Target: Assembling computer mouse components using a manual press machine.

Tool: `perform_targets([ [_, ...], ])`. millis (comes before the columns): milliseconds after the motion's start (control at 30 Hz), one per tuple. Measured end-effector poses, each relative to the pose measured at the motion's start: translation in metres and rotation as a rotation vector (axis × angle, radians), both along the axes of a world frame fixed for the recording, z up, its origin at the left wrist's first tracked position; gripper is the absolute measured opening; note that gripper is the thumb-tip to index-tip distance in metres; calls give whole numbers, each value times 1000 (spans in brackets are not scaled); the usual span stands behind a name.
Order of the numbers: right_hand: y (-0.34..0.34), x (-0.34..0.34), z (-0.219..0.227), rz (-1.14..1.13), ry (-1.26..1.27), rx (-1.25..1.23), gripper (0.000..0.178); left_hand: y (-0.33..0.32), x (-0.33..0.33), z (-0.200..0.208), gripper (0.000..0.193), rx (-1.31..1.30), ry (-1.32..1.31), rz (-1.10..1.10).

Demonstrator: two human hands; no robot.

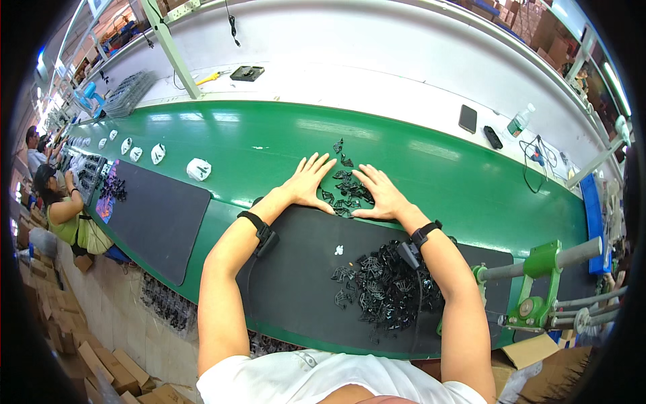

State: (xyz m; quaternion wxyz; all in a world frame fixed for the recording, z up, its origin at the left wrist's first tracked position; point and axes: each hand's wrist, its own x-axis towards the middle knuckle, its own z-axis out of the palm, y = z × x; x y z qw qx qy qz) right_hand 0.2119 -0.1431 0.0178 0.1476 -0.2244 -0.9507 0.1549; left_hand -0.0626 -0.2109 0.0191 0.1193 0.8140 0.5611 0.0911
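Note:
On the green work surface a loose cluster of small black plastic parts [348, 190] lies between my two hands. My left hand [309, 182] is spread flat at the cluster's left side, its thumb at the far edge of the black mat [289, 283]. Mirroring it on the right, my right hand [380, 193] is also spread, fingers pointing away from me. Neither hand grips anything. A larger heap of black plastic parts [387, 283] sits on the mat beneath my right forearm, which hides some of it. A small white piece [338, 250] lies left of that heap.
A green hand press [531, 296] stands at the right. White rounded pieces [198, 169] line the green surface [471, 188] to the left, past a second dark mat [161, 215]. The back ledge holds a phone [468, 118] and a bottle [519, 121]. Co-workers [64, 202] sit far left.

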Motion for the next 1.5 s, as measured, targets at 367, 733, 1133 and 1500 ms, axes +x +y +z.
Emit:
perform_targets([
  [367,42,-47,-10,78,97,-4,96,36,4,-8,132,57,-66,61],
  [733,27,-41,4,126,21,-32,115,68,-14,-10,105,82,-97,89],
  [1133,61,-99,-7,-31,84,-18,110,3,-63,17,126,-67,106,69],
  [1500,27,-121,-14,99,252,29,42,-1,-44,0,68,140,30,5],
])
